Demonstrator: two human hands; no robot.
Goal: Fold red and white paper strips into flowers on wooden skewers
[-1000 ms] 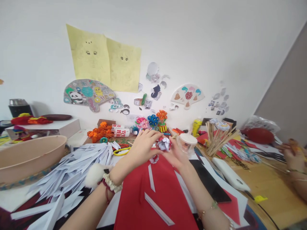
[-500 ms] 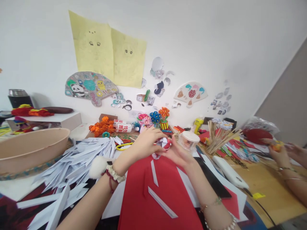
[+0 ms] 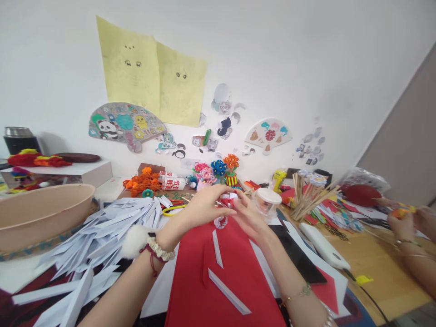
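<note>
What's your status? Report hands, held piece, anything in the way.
Left hand and right hand both on red-and-white piece. Piece partly hidden. Lidded tub close by right hand, apparently not blocking.

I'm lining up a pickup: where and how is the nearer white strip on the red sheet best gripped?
Probably pinch the nearer white strip across its long edges near the middle, coming from above: it is narrow, lies flat and diagonal on the red sheet, and has bare red along both sides.
</note>
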